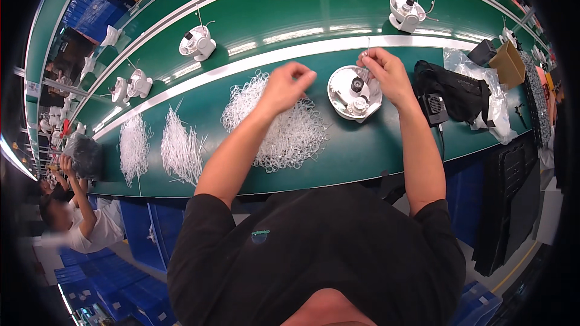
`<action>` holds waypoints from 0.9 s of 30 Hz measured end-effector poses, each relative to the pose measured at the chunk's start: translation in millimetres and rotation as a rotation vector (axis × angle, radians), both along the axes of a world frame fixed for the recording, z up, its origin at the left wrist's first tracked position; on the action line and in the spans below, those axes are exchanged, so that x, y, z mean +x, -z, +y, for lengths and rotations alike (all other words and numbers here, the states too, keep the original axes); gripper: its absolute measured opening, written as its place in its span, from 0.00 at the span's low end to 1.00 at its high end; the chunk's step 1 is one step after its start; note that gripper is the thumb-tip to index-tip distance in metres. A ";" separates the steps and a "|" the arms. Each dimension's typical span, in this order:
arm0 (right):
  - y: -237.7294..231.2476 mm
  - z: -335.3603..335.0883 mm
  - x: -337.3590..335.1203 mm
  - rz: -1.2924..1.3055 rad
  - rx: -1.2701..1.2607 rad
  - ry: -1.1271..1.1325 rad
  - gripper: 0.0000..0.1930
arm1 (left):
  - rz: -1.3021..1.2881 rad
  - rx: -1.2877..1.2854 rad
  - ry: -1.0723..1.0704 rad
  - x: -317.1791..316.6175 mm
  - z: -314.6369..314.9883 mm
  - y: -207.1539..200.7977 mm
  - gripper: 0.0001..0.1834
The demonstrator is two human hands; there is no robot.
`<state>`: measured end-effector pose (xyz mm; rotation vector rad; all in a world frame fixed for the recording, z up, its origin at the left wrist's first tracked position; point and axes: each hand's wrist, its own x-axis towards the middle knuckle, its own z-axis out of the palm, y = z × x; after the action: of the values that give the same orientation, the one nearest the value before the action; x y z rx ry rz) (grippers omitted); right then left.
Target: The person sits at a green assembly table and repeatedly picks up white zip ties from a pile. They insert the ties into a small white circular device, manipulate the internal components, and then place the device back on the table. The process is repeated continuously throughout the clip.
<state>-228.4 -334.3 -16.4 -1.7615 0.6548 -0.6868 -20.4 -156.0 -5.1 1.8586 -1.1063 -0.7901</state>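
A round white plastic housing (344,92) with a dark centre part lies on the green bench in front of me. My right hand (386,72) hovers over its right side, fingers pinched on a thin white cable tie (367,54) that points up. My left hand (289,84) is above a heap of white plastic rings (284,133), fingertips pinched together; whether it holds a ring I cannot tell.
Two piles of white ties (181,148) (133,148) lie at the left. Similar white housings (197,42) (406,13) (132,86) ride the green conveyor behind. A black bag (456,93), clear plastic wrap (498,108) and cardboard box (509,63) sit right. Another person (78,217) works at far left.
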 end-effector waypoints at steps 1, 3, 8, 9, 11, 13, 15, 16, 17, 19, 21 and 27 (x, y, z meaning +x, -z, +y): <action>-4.7 3.3 0.8 -0.033 0.067 -0.015 0.11 | -0.276 -0.047 -0.016 11.5 1.0 -0.5 0.19; -4.5 5.0 1.1 -0.046 0.056 -0.035 0.11 | -0.367 0.054 0.020 17.0 3.3 -6.8 0.15; -2.4 8.2 2.4 -0.056 -0.043 -0.022 0.14 | -0.446 0.203 0.233 4.2 8.2 -5.0 0.12; -1.8 8.1 2.5 -0.041 -0.040 -0.033 0.14 | -0.457 0.197 0.274 -0.7 8.3 -6.1 0.13; -1.3 7.4 2.7 -0.009 -0.036 -0.054 0.15 | -0.535 0.253 0.340 -7.3 7.1 -6.4 0.10; -5.4 9.6 2.2 0.013 0.003 -0.041 0.14 | -0.639 0.320 0.405 -12.0 5.2 -4.6 0.09; -8.1 10.2 2.5 0.025 0.004 -0.027 0.13 | -0.672 0.371 0.438 -13.6 3.2 -2.7 0.08; -7.9 10.9 1.8 0.031 -0.013 -0.019 0.13 | -0.687 0.373 0.446 -14.4 3.2 -0.3 0.07; -7.1 12.0 1.6 0.035 -0.026 -0.010 0.13 | -0.703 0.378 0.455 -14.7 3.4 1.2 0.06; -10.1 13.0 1.7 0.048 -0.009 -0.011 0.13 | -0.704 0.357 0.441 -14.5 3.7 0.7 0.06; -12.0 15.1 1.6 0.047 -0.014 -0.014 0.12 | -0.663 0.292 0.423 -12.1 4.6 0.0 0.06; -15.3 15.6 1.8 0.051 -0.020 -0.038 0.12 | -0.344 -0.020 0.277 2.2 -1.7 -17.6 0.08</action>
<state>-226.6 -318.7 -1.1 -1.8109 0.6495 -0.6258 -18.2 -157.6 12.5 1.8930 -1.6085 -0.6186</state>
